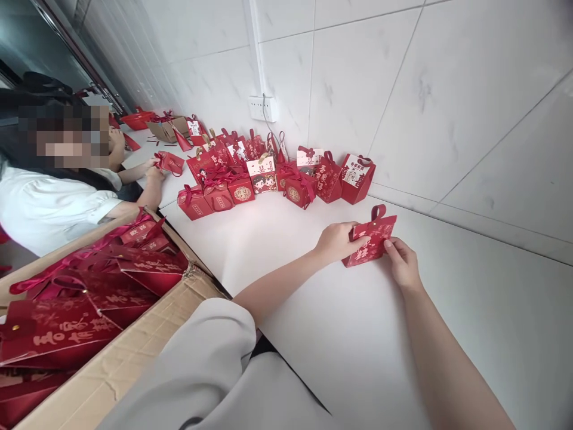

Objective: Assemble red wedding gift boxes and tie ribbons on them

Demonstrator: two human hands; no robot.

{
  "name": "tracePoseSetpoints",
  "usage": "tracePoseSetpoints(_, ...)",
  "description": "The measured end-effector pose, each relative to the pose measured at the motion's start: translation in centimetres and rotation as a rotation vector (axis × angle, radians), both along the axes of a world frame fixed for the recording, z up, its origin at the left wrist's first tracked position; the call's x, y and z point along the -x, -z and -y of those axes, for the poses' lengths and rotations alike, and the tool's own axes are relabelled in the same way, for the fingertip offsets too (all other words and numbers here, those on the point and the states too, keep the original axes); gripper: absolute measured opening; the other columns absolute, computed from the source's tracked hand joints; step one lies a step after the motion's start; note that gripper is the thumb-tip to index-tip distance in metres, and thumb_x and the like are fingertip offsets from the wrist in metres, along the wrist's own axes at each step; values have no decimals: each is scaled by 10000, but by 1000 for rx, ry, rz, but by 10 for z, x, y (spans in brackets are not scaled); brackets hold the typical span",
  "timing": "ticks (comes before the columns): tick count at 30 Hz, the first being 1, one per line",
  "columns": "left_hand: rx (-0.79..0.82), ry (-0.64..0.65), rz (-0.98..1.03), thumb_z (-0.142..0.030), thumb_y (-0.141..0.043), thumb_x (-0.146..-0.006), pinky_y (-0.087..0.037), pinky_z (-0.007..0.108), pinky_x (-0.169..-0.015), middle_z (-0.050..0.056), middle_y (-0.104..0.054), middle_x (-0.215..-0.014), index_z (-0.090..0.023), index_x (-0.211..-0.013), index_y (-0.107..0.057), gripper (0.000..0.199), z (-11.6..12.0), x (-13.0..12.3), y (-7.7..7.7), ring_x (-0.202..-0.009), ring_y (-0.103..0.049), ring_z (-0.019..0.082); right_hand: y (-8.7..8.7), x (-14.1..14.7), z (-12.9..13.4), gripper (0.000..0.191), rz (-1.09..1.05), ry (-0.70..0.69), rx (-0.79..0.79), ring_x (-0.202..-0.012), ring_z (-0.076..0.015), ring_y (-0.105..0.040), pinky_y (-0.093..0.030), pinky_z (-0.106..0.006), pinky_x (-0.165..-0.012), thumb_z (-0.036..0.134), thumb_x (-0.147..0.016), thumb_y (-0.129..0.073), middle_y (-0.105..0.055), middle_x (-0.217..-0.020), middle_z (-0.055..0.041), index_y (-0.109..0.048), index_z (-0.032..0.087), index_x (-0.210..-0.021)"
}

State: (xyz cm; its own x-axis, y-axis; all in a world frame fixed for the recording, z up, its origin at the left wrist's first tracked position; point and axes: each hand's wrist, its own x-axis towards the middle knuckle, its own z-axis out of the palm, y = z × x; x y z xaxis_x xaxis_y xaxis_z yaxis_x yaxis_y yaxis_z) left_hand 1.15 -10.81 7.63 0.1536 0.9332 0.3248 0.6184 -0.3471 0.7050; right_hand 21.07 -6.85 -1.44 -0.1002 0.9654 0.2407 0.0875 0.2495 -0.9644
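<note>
- Red gift box [375, 239], with a dark red loop [379, 207] on its top, is between the person's two hands, over the near part of the white tabletop [349, 322]; whether its bottom touches the surface, I cannot tell;
- left hand [340, 240] holds the left side, with the thumb on the printed front; its other fingers are partly hidden behind;
- right hand [405, 266] has its fingers narrow, pinching the right edge;
- many decorated boxes [264, 182] stand in a group beyond, near the marble-patterned wall [447, 89];
- at left, an open carton [147, 340] contains more red boxes [71, 331];
- behind it, a co-worker in white [49, 203] holds a small red packet [171, 163].
</note>
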Motion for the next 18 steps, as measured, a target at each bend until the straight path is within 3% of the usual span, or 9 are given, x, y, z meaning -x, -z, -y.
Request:
tracePoseSetpoints(3,31,-44,-77,-499,-526,-859,-399,265,-618,16,-670,-720,-200,-894,-689,342,9,0,-6,-634,-568,155,3,-3,1,356,-7,11,43,-902,-236,-638,-493,-395,-885,544,-858,-561,-701,-939,-63,-682,211,-891)
tracePoseSetpoints(8,-6,-116,-95,-486,-537,-850,-321,252,-547,-8,-554,-561,-180,-668,-644,372,41,18,-22,-528,-451,113,13,-8,-1,394,-26,8,91,-844,-239,-653,-505,-422,-860,556,-871,-530,-701,-889,-84,-705,207,-931)
tracePoseSetpoints(11,-33,-222,-1,-475,-549,-849,-315,241,-544,-17,-533,-541,-169,-649,-644,377,74,38,-39,-526,-432,96,18,-14,-5,389,-15,18,112,-833,-249,-655,-495,-437,-864,555,-865,-543,-693,-879,-106,-720,215,-927)
tracePoseSetpoints(14,-113,-346,218,-455,-595,-832,-336,223,-554,-23,-523,-551,-157,-653,-649,351,103,57,-53,-552,-442,85,14,-14,-6,383,3,-5,172,-894,-273,-661,-479,-438,-903,566,-823,-603,-700,-925,-142,-733,214,-896)
tracePoseSetpoints(16,-175,-437,431,-458,-637,-804,-347,216,-548,-24,-498,-551,-143,-605,-613,372,113,65,-56,-561,-439,82,4,-5,1,446,-59,-128,187,-1048,-291,-639,-470,-441,-950,619,-797,-600,-690,-1082,-147,-719,240,-998)
tracePoseSetpoints(18,-214,-519,658,-472,-667,-777,-364,213,-546,-24,-492,-561,-137,-589,-592,391,112,68,-52,-574,-444,84,-10,13,16,656,-256,-407,212,-1227,-306,-556,-477,-477,-977,718,-707,-613,-580,-1348,-96,-590,343,-1244)
